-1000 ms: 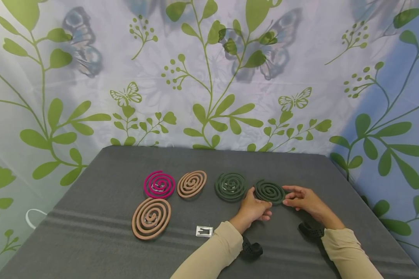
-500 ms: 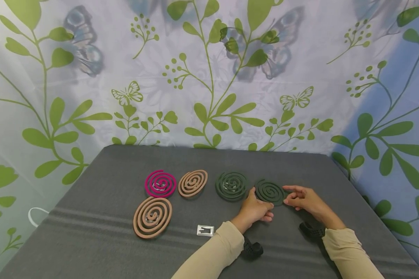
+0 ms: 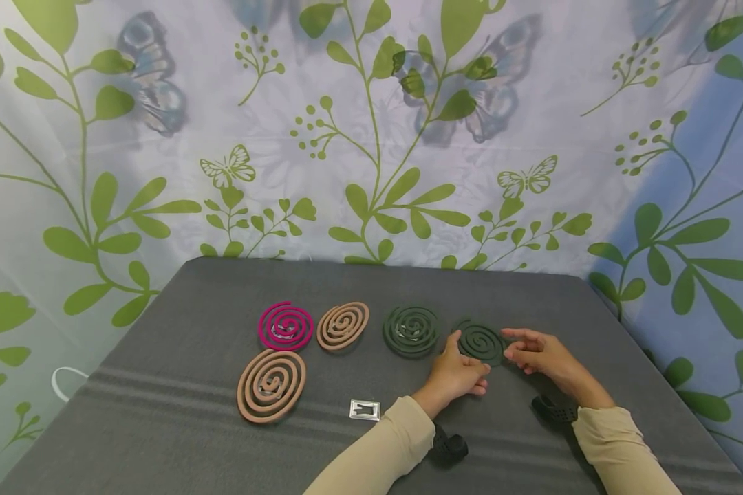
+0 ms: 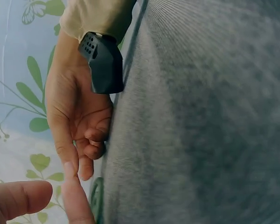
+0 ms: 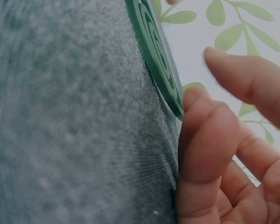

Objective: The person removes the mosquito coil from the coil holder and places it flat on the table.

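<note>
A dark green mosquito coil [image 3: 481,342] lies flat on the grey table between the two hands. My left hand [image 3: 452,375] is at its near left side, thumb and forefinger spread, partly covering its rim. By the right rim is my right hand [image 3: 547,361], its thumb and forefinger apart; in the right wrist view its fingertips [image 5: 196,100] are at the edge of the coil [image 5: 161,60], and I cannot tell whether they touch. Left of it, a second green coil [image 3: 411,332] sits on a small metal stand [image 3: 406,331].
Farther left stand a pink coil [image 3: 285,326], a tan coil [image 3: 342,326] and a nearer tan coil [image 3: 271,386]. A flat metal coil stand [image 3: 364,410] lies near the left forearm. A patterned curtain [image 3: 371,137] hangs behind the table [image 3: 192,447].
The right green coil, slightly raised between the fingers one second ago, now lies flat. The fingers have loosened from it, and my left hand has shifted slightly right.
</note>
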`<state>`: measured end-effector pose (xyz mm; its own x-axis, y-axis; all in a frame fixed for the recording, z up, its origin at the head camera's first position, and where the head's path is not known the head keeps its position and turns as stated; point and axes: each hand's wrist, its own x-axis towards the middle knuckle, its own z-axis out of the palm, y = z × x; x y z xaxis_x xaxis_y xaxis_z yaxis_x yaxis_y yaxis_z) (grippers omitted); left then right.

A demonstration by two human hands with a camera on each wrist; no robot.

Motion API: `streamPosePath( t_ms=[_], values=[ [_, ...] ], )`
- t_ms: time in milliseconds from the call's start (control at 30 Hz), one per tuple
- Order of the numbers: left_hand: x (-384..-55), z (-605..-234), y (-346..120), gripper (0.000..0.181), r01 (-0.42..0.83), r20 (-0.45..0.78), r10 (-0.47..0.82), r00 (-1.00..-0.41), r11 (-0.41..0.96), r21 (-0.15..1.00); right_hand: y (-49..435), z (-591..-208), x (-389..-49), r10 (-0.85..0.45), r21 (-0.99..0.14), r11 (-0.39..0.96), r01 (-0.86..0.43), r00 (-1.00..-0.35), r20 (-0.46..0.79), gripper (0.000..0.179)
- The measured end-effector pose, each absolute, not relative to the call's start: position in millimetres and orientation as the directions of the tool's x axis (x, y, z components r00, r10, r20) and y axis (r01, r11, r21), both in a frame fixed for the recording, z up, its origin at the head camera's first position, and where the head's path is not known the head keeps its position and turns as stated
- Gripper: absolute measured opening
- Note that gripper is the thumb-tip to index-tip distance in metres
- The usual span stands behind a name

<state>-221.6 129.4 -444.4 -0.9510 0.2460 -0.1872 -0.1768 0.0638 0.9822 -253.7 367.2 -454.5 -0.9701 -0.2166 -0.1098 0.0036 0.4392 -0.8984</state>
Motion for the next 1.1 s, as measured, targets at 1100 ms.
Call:
streamPosePath(
  t_ms=[1100],
  values=[
    [-236,-384,74,0.045,0.166,0.004,0.525,-0.851,0.261,0.951,343,-417,-238,-0.279,-0.967,0.173,-0.185,-0.951,0.132,0.038]
  ],
)
